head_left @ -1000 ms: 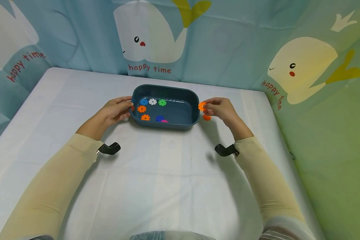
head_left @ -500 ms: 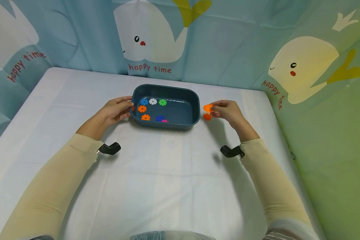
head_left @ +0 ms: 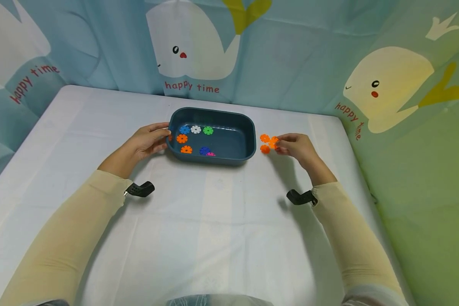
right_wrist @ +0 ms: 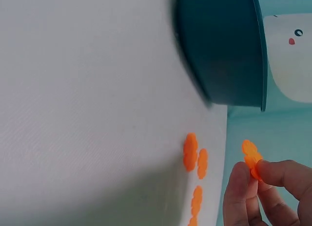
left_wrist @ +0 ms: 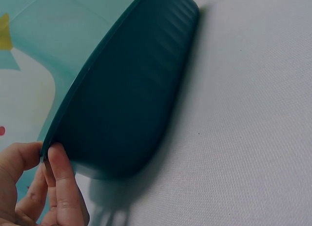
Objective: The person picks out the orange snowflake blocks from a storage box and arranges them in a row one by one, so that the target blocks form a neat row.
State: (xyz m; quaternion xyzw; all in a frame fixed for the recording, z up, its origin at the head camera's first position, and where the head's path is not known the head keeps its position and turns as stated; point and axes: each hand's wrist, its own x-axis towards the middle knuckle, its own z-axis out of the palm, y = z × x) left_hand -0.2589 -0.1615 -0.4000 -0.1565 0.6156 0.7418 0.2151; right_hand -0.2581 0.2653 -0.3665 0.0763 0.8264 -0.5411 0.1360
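A dark teal plastic tub (head_left: 229, 159) stands on the table with several notched discs in it, among them a white disc (head_left: 195, 129) and a green disc (head_left: 208, 130). My left hand (head_left: 147, 141) grips the tub's left end, thumb and fingers on either side of the rim in the left wrist view. To the right of the tub, my right hand (head_left: 298, 148) pinches an orange notched plastic disc (right_wrist: 250, 150) between thumb and fingertips. Beneath it, several orange discs (right_wrist: 190, 152) lie on the table, one of them (head_left: 264, 138) near the tub's right end.
A white cloth (head_left: 214, 221) covers the table. Behind it hangs a blue curtain (head_left: 290, 63) printed with whales, close to the table's far edge. A green part of the curtain (head_left: 424, 170) runs along the right side.
My right hand has moved right and slightly toward me, away from the tub's right end. An orange disc now shows on the table where the hand was. My left hand and the tub have stayed put.
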